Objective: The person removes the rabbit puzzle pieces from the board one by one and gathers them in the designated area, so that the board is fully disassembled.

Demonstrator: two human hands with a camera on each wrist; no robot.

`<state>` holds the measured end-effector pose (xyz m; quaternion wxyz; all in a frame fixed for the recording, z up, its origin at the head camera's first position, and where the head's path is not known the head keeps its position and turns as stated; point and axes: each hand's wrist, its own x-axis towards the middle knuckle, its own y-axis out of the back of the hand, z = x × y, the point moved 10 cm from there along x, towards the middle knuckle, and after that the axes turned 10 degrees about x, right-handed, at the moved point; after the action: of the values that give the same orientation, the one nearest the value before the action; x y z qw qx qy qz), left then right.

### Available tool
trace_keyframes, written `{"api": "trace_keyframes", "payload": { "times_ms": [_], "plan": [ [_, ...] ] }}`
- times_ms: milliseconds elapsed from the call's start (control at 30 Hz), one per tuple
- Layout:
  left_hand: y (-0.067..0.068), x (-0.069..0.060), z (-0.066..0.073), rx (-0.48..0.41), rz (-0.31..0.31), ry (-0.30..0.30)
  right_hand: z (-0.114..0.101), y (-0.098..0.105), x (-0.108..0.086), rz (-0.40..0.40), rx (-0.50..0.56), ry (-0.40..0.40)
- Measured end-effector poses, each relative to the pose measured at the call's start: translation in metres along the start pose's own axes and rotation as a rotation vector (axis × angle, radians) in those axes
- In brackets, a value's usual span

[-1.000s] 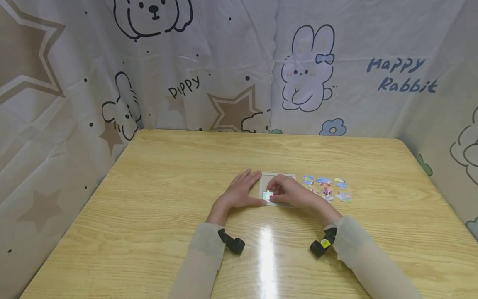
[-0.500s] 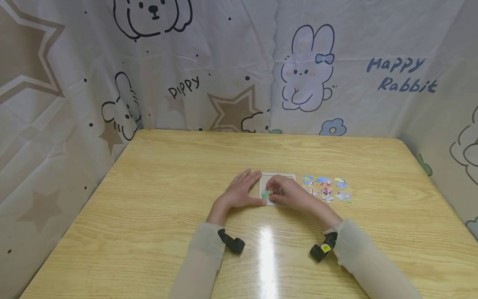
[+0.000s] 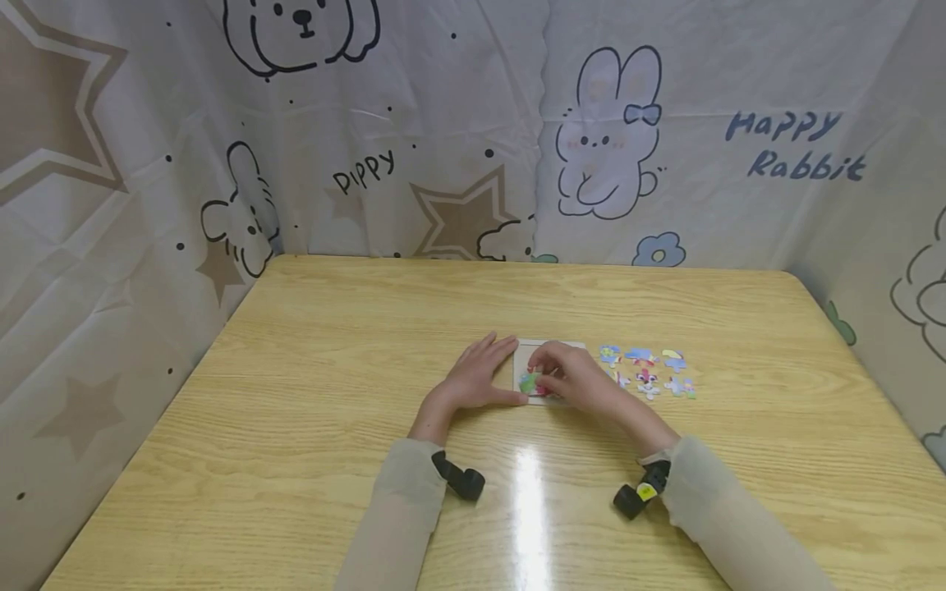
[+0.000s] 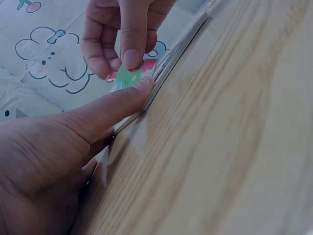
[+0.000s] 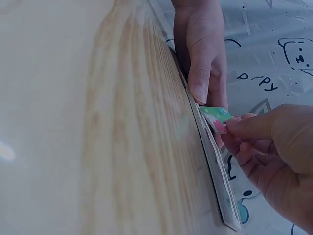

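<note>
My right hand [image 3: 576, 379] pinches a green and pink puzzle piece [image 3: 529, 382] over the lower left corner of a pale tray [image 3: 522, 355]. In the right wrist view the piece [image 5: 215, 115] tilts up from the tray [image 5: 220, 181], thumb [image 5: 249, 128] on its pink side. My left hand [image 3: 475, 379] lies at the tray's left side, fingers spread, with a fingertip near the top corner and the thumb at the bottom corner. The left wrist view shows that thumb [image 4: 115, 105] on the tray's edge beside the piece [image 4: 131, 77].
Several loose puzzle pieces [image 3: 646, 384] lie on the wooden table [image 3: 332, 353] just right of the tray, partly behind my right hand. A printed curtain [image 3: 458, 98] hangs behind the table and along both sides.
The piece in my right hand first looked pale with glare and now shows green and pink, as its tilt has changed. My right hand has shifted slightly; the left hand has stayed in place.
</note>
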<state>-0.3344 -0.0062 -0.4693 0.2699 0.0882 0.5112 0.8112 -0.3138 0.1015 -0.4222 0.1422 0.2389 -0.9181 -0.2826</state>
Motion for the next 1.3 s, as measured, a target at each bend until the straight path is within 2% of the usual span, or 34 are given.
{"api": "trace_keyframes", "payload": {
  "times_ms": [200, 600, 867, 1300],
  "plan": [
    [0.0, -0.001, 0.001, 0.008, -0.003, 0.002, 0.011, 0.01, -0.009, 0.042, 0.031, -0.063],
    [0.0, 0.0, 0.001, 0.022, -0.01, 0.009, 0.031, 0.028, -0.033, 0.097, 0.061, -0.126],
    [-0.001, 0.0, 0.002, 0.023, -0.009, 0.001, 0.037, 0.043, -0.049, 0.137, 0.026, -0.106],
    [-0.001, -0.001, 0.002, 0.021, -0.016, 0.0, 0.046, 0.059, -0.074, 0.169, 0.067, -0.132]
  ]
}}
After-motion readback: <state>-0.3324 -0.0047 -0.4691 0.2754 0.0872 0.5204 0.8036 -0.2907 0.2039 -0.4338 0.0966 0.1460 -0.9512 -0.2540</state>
